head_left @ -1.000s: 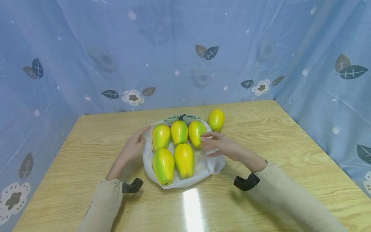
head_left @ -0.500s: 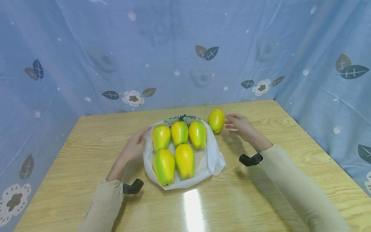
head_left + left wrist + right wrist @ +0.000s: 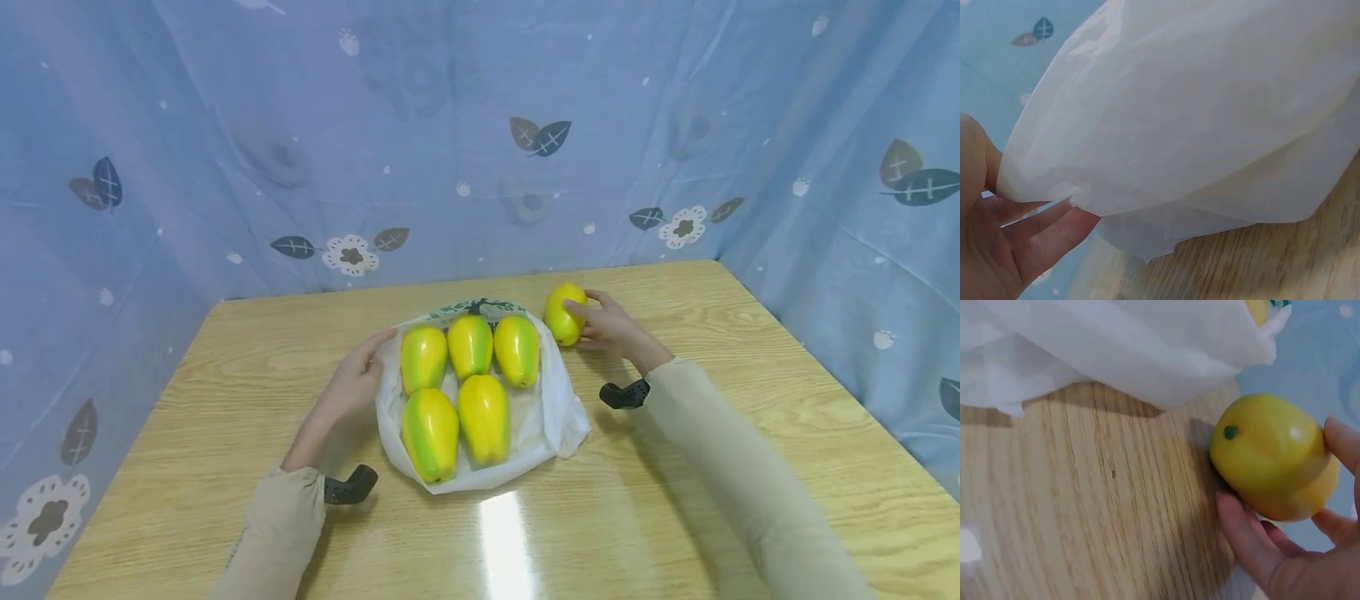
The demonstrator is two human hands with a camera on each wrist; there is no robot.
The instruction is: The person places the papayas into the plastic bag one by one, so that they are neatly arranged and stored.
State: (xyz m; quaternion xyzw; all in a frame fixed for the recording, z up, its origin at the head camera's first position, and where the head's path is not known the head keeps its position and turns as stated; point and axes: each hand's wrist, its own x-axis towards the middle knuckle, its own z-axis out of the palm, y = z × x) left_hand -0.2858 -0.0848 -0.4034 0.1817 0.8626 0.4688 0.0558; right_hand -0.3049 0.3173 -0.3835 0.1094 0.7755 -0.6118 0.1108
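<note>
A blue curtain (image 3: 480, 125) printed with leaves and flowers hung round the far and side edges of a wooden table (image 3: 750, 400). Near the middle of the table lay a white plastic bag (image 3: 551, 417), spread out, and on it rested five yellow-green papayas (image 3: 468, 383), three in the far row and two in the near row.

The person's left hand (image 3: 352, 383) lay at the bag's left edge with its fingers fairly straight and only lightly bent. In the left wrist view the fingertips (image 3: 1054, 228) touched the underside of the film's lifted edge; whether they pinched it could not be told.

The right hand (image 3: 611, 327) was at the far right of the bag, past its edge. Its thumb and fingers curled round a sixth, single papaya (image 3: 564, 313), which stood on the bare table just beside the bag and near the far edge. The right wrist view showed the thumb (image 3: 1244, 534) under the fruit's near side and a fingertip on its far side, with a small green stem dot (image 3: 1230, 432) facing the bag.
</note>
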